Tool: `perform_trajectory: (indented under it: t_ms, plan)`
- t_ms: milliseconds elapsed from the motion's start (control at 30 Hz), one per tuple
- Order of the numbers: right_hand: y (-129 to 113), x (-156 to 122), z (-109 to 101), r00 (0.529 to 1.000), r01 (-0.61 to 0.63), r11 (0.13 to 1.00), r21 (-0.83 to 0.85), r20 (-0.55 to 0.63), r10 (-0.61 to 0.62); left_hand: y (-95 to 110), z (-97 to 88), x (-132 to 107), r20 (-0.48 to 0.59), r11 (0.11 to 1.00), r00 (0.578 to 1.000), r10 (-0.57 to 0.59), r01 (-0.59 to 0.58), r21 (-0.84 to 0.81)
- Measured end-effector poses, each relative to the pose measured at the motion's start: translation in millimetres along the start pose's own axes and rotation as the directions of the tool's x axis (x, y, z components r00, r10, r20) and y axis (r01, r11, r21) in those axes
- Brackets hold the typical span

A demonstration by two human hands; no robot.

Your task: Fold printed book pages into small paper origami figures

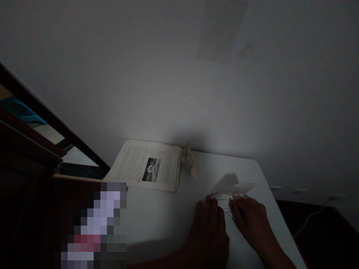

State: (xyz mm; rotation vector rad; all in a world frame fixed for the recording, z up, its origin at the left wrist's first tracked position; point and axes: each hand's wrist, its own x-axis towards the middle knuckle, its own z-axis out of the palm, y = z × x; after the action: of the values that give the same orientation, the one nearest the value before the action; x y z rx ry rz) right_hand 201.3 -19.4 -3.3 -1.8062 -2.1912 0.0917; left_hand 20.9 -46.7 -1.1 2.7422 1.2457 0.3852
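A partly folded sheet of printed paper [224, 203] lies on the white table, one flap standing up at its far side. My left hand [209, 228] rests on the near left edge of this paper, fingers stretched out and lying flat. At the right, my right hand [251, 215] has its fingers bent and closed on the paper, with thumb and forefinger near its middle. Parts of the sheet are hidden under both hands. Farther back stands a folded paper boat [189, 160], touching or very near a stack of printed pages.
The stack of printed pages [165, 183] lies at the table's back left. Behind the white table [146, 209] rises a grey wall [140, 93]. A dark-framed opening [78, 153] is at the left, beside a blurred-out patch. A white cable [311, 216] hangs beyond the right edge.
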Motion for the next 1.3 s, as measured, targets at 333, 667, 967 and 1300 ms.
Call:
perform_trajectory:
  t_ms: [333,667,967,1300]
  plan:
    - [-2.3,1.9,-1.6,1.0,-0.028,1.0,-0.015,0.008,0.028,-2.1,-12.3,1.2,0.006,1.0,1.0,0.005,-0.005,0.008]
    - [-3.8,2.3,-0.5,0.999,-0.034,0.998,-0.058,-0.01,0.033,-3.3,-8.7,1.1,-0.03,0.999,0.999,0.012,-0.011,0.035]
    - [-3.8,2.9,-1.4,0.999,-0.025,0.998,-0.061,-0.023,0.024,-3.3,-6.9,0.4,-0.034,1.0,0.999,-0.02,0.021,0.01]
    - [-5.2,3.4,-1.3,0.999,-0.014,0.993,-0.118,-0.042,0.01,-3.2,-11.8,2.1,0.019,0.999,0.999,-0.033,0.034,-0.019]
